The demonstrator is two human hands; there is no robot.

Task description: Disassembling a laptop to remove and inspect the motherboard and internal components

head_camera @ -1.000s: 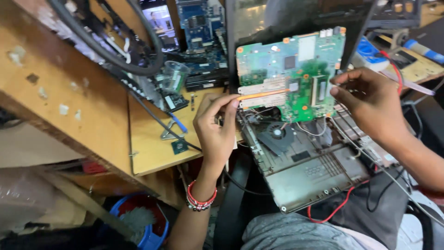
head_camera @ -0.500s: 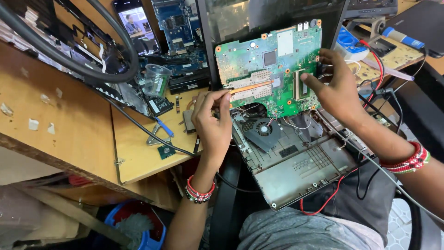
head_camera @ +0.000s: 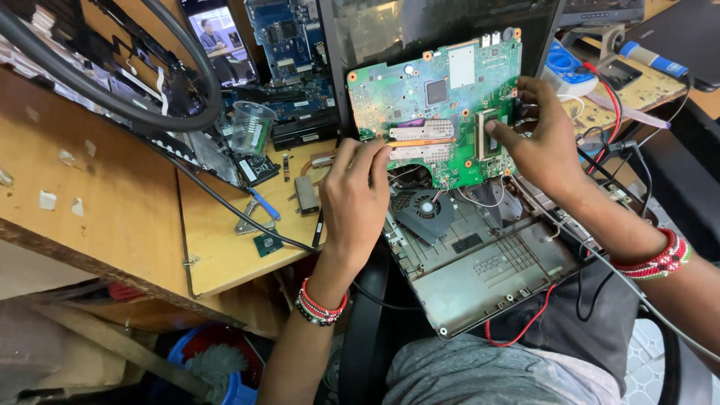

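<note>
A green motherboard [head_camera: 442, 105] is held tilted up over an opened grey laptop base [head_camera: 480, 266], which rests on the person's lap against the edge of the wooden workbench [head_camera: 127, 202]. The board's left lower edge is gripped by the left hand [head_camera: 356, 199], fingers curled together onto it beside the copper heat pipe [head_camera: 420, 142]. The right edge is clamped by the right hand [head_camera: 544, 146] — thumb pressed on the memory slot [head_camera: 487, 135], remaining fingers wrapped behind the board. Under the board, a round black cooling fan [head_camera: 427, 206] is seen inside the base, and a red wire [head_camera: 525, 330] is looped at the base's near edge. Beaded bracelets are worn on both wrists. On the bench, left of the left hand, a clear plastic cup [head_camera: 251, 127], a small square chip [head_camera: 268, 244] and a metal bracket [head_camera: 247, 217] are laid out, well apart from the hands. A thick black cable [head_camera: 112, 97] is looped across the bench top — a phone screen [head_camera: 214, 37] is propped behind it.
</note>
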